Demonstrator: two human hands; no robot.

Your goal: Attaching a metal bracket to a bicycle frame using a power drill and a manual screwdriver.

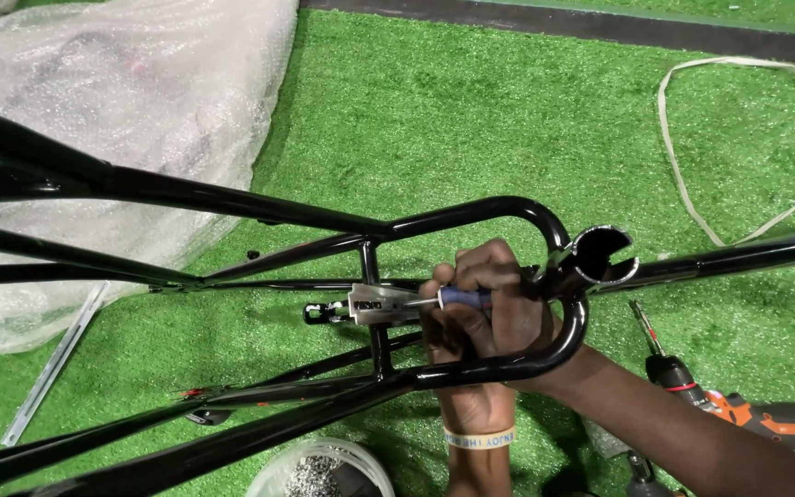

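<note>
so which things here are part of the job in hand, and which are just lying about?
In use:
black bike frame
screwdriver
silver bracket
right hand
left hand

Lying about:
drill
bubble wrap
strap loop
metal strip
container of small parts

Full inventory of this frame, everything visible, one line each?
bike frame: 1, glossy black, across the middle
metal bracket: 1, silver, inside the frame
screwdriver: 1, blue handle, tip at the bracket
bubble wrap: 1 bundle, clear, top left
strap: 1 loop, off-white, top right
power drill: 1, orange and black, lower right
metal strip: 1, silver, lower left
tub: 1, clear, small metal parts, bottom edge
turf: green, underneath
left hand: wristband, under the frame
right hand: gripping the screwdriver
</note>
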